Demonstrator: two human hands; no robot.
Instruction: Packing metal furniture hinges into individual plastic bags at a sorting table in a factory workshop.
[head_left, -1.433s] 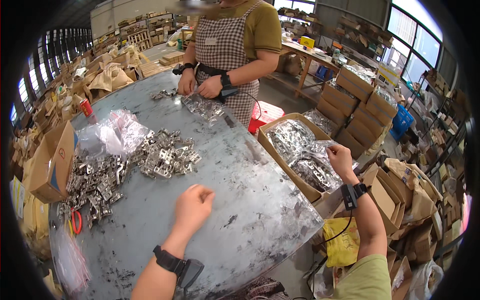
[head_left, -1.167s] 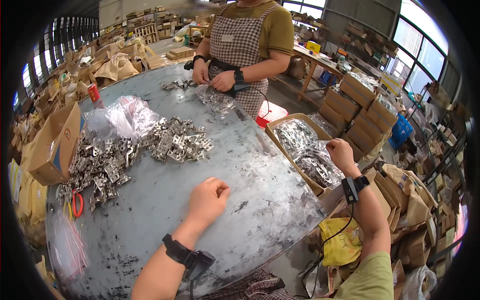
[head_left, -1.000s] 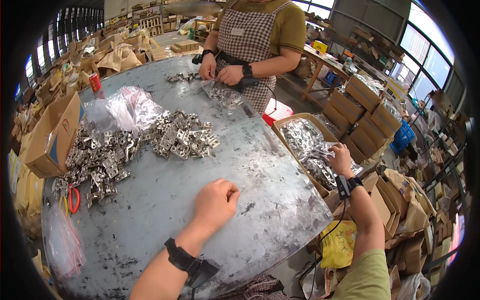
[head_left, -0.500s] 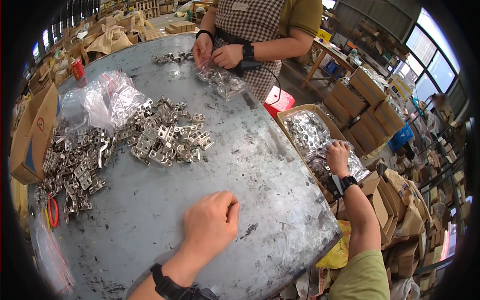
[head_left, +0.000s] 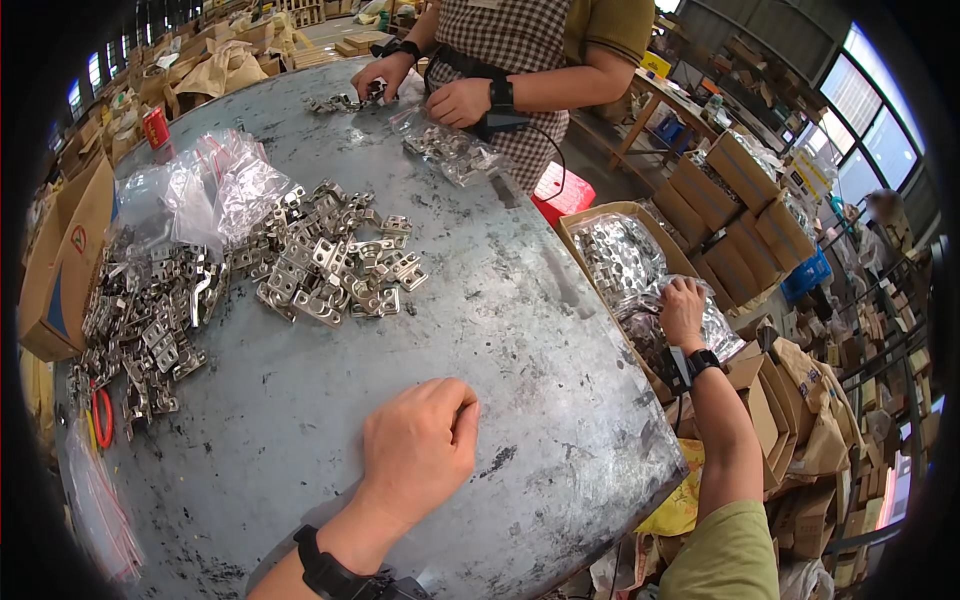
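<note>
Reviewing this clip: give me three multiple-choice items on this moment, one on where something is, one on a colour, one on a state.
1. Where is the right hand?
A. In the cardboard box of bagged metal parts beside the table
B. On the loose metal brackets
C. On the red can

2. What colour is the table top?
A. Green
B. Grey metal
C. White

3. How is the left hand?
A. Spread flat, palm up
B. Holding a plastic bag
C. Loosely curled, knuckles up, resting on the table

Answers: 1 A, the hand rests on the bags in the cardboard box right of the table. 2 B, bare scuffed grey metal shows. 3 C, the fingers are bent under and nothing shows in them; the brackets lie apart from it.
</note>
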